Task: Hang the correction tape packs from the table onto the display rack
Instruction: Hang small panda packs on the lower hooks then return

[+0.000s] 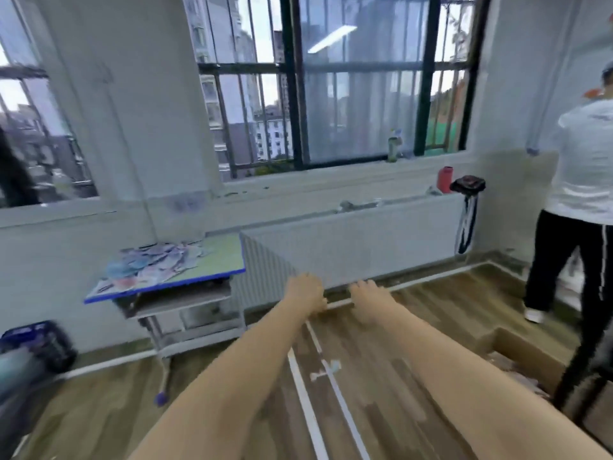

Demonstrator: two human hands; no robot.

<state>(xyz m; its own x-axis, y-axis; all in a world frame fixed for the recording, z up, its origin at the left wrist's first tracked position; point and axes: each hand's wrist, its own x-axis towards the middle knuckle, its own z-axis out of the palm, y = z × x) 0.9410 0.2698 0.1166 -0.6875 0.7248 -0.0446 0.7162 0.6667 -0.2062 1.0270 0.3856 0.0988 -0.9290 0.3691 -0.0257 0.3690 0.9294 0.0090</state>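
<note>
Wood floor (381, 376), table (219, 260), scattered packs (156, 263)

White radiator (351, 240) under barred window (331, 94), red bottle (445, 179) on sill, cardboard box (517, 356) at right.

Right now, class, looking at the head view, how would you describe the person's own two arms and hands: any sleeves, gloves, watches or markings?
Both forearms are bare right up to the frame edge, with no sleeves in view. The left hand and right hand wear no gloves. No watch, ring or band shows, though the picture is blurred.
</note>
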